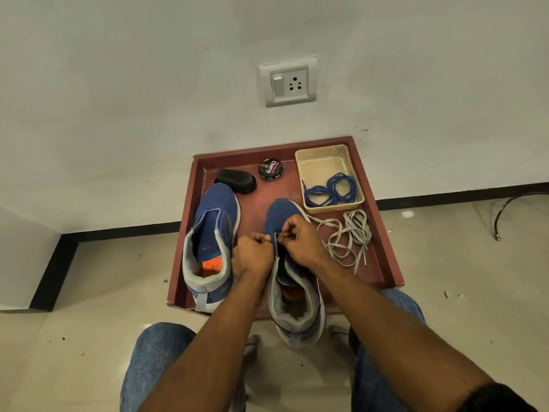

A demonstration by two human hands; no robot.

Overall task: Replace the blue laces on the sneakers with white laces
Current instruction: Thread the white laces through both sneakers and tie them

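Note:
Two blue sneakers stand toe-away on a red-brown tray [383,257]. The left sneaker [212,233] has no lace. My left hand [252,257] and my right hand [301,240] are curled over the front eyelets of the right sneaker [292,295]. My right hand pinches a white lace [338,233] that trails off to the right into a loose heap on the tray. What my left fingers pinch is too small to make out. The blue laces [332,190] lie coiled in a beige plastic basket [322,162] at the tray's back right.
A black shoe brush [236,180] and a round polish tin [270,169] sit at the tray's back. The tray stands on a tiled floor against a white wall with a socket [288,83]. My jeans-clad knees [154,358] flank the tray's near edge.

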